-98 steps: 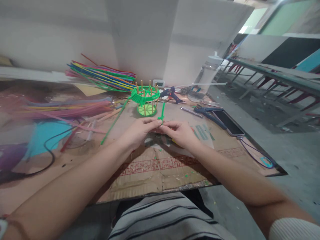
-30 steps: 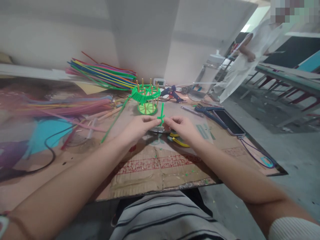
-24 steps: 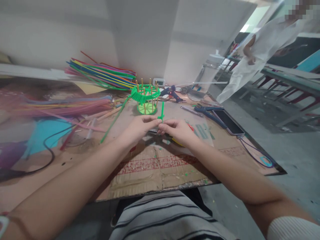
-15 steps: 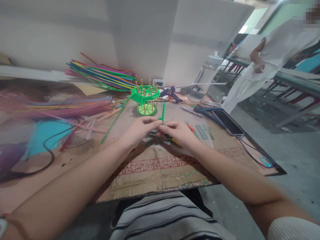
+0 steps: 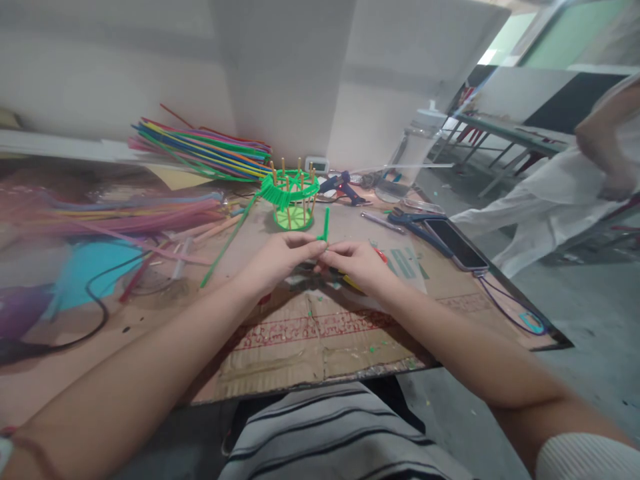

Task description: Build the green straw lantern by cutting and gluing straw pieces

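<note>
Both the left hand (image 5: 280, 257) and right hand (image 5: 356, 261) pinch a short green pipe-cleaner piece (image 5: 325, 227) between fingertips, apparently twisting it; the fingertips should stay close together beside the bend.

One head-worn camera looks forward and down, close over the cardboard-covered table (image 5: 310, 347).
</note>
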Available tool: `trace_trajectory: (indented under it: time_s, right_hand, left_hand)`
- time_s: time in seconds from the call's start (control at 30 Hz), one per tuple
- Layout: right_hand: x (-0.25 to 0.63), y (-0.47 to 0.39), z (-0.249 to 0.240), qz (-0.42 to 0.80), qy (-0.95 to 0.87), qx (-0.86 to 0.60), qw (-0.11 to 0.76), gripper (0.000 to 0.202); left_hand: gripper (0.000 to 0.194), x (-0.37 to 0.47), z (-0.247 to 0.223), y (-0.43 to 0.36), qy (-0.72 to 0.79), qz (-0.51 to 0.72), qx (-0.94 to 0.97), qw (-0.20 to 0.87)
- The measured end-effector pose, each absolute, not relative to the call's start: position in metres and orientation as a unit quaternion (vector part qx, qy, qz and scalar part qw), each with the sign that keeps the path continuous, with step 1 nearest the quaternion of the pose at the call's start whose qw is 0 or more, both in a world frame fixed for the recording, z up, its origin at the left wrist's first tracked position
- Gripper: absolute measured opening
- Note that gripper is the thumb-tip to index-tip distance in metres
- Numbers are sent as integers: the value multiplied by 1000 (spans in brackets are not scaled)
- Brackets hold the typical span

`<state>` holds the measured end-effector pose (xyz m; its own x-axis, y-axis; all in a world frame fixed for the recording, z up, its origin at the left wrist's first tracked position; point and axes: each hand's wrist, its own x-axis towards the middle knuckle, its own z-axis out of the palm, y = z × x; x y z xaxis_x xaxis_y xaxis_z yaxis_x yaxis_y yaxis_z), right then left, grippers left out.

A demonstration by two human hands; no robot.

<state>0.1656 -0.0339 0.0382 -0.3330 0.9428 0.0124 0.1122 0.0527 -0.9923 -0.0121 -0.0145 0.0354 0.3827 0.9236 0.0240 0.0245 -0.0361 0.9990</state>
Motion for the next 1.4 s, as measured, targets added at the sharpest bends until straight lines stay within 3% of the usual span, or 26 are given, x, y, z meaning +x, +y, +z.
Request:
trace_trajectory:
  time_s: [0.3, 0.63, 1.0, 1.4]
  right_hand:
    - [167, -32, 39, 581, -596, -397, 387, 50]
    - [168, -33, 35, 500, -649, -412, 398, 38]
    - [171, 2, 39, 377, -691, -481, 386, 19]
    - [174, 41, 21, 400, -635, -475, 460, 22]
  left_hand:
    - [31, -13, 38, -14, 411, 424, 594, 546]
    - [34, -12, 34, -15, 412, 418, 595, 549]
    - [25, -17, 29, 0, 457, 405, 717, 337]
    - [24, -19, 5, 27, 519, 382, 697, 313]
